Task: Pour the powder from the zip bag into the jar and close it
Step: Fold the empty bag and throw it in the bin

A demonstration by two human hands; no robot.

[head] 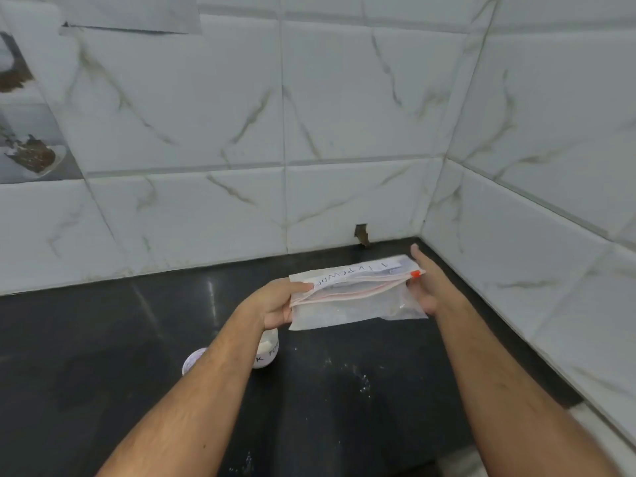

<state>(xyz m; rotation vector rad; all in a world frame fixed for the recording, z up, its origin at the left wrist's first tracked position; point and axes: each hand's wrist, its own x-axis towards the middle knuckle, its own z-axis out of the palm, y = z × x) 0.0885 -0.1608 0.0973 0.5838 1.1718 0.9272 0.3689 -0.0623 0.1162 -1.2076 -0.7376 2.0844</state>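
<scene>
A clear zip bag (358,301) with a handwritten white label and an orange slider is held flat above the black counter. My left hand (280,302) pinches its left end. At the bag's right end, by the slider, my right hand (426,287) holds it with the fingers stretched out. The mouth of the bag gapes a little along the top. A small white jar (267,351) with writing on it stands on the counter, mostly hidden under my left wrist. A round white lid (193,360) lies to the left of the jar, partly behind my forearm.
The black counter (103,356) runs into a corner of white marble-pattern wall tiles (344,115) at the back and right. Specks of spilled white powder (363,383) dot the counter in front of the bag. The counter's front edge shows at bottom right.
</scene>
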